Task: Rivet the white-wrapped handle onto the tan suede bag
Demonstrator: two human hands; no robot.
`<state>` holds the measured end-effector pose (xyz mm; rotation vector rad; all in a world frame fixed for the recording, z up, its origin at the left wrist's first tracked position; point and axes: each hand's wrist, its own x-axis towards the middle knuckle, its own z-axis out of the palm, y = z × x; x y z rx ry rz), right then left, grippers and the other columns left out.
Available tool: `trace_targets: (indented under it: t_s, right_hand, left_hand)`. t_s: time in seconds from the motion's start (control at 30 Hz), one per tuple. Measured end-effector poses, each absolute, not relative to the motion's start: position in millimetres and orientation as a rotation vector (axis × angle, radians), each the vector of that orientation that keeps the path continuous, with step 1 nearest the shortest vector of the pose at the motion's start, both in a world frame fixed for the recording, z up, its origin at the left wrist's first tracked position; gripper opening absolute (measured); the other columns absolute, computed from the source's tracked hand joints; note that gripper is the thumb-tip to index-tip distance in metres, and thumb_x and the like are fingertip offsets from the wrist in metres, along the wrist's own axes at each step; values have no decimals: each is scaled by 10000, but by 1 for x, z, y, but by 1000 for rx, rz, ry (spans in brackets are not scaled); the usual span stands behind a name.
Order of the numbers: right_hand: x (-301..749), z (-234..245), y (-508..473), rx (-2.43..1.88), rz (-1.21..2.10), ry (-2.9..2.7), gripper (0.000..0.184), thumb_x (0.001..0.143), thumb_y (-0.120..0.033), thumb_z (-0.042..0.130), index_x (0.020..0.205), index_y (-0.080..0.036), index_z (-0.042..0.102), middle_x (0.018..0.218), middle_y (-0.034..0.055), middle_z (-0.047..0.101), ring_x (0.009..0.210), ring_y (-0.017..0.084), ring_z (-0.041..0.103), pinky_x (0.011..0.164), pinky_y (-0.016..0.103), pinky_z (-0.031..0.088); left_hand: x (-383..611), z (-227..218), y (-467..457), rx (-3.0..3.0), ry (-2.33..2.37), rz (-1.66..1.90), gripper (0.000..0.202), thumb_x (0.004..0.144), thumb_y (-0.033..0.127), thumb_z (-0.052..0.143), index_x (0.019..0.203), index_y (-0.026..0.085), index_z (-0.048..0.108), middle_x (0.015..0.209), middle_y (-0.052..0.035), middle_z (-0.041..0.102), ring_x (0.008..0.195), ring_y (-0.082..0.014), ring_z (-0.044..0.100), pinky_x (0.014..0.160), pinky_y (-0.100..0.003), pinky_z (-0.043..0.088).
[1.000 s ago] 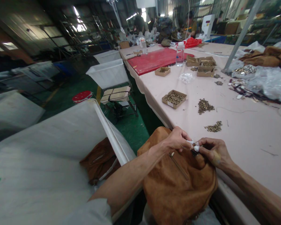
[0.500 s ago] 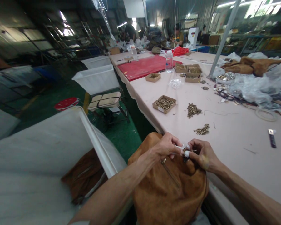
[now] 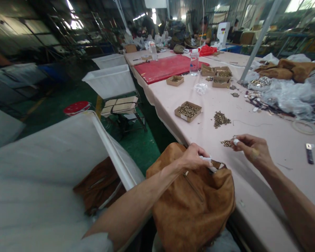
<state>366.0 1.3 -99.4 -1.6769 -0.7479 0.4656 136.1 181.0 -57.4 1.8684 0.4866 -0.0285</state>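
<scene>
A brown suede bag (image 3: 183,210) with a short zipper on its front slumps against the table's near edge. My left hand (image 3: 195,156) is closed on the bag's upper edge, white wrapping on its fingers. Over the table, my right hand (image 3: 254,150) is reaching to a small pile of brass-coloured metal pieces (image 3: 226,143). Its thumb and forefinger, with white wrapping at a tip, are pinched at the pile's right side. Whatever lies between them is too small to make out. Just beyond sits a larger pile of similar small metal pieces (image 3: 221,119).
A cardboard box of metal pieces (image 3: 199,116) stands left of the piles. Farther back are a water bottle (image 3: 194,64) and a red board (image 3: 162,68). A white bin (image 3: 94,122) with brown suede inside flanks my left arm. A metal pole (image 3: 259,42) rises at right.
My right hand has left the bag's edge and moved forward and right to the small pile. My left hand stays on the bag. The view has shifted slightly.
</scene>
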Motion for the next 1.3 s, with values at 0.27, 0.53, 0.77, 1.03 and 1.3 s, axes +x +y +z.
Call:
trace_targets:
  t_s: [0.27,0.53,0.77,1.03,1.3]
  right_hand:
    - [428,-117,-19,-2063,232,-990,295,772,-381,689,912,-147,801,728,66,737,638,215,657,586,304,480]
    - [419,-139,-6,-2168,144,-1152,254,767,-394,679,868,-188,788,892,105,756,716,229,641,626,314,452]
    - [405,-132,-1,-2184,152,-1166,125,786,-303,631,803,-188,675,867,113,673,767,237,595,720,349,439]
    - [336,-74,4,-1636,708,-1038,387,998,-527,490,1047,-187,669,1086,126,725,864,229,697,803,374,581]
    - [252,-59,4,-1452,966,-739,360,958,-545,632,893,-191,642,736,30,621,642,173,565,551,262,443]
  left_hand:
    - [137,-57,165,2412,327,292,98,805,230,662,893,189,674,809,-18,706,753,-174,645,688,-269,439]
    - [137,-71,160,2730,209,274,136,964,288,524,1059,200,484,766,-35,650,674,-228,642,593,-303,385]
    - [137,-80,162,2642,126,643,127,886,143,503,987,209,465,890,-67,633,805,-223,620,711,-338,469]
    - [137,-87,158,2760,68,926,104,963,139,416,967,176,514,931,-109,638,825,-228,577,783,-386,489]
    - [137,-89,158,2704,37,847,85,941,182,432,931,180,517,922,-121,642,852,-237,610,824,-397,502]
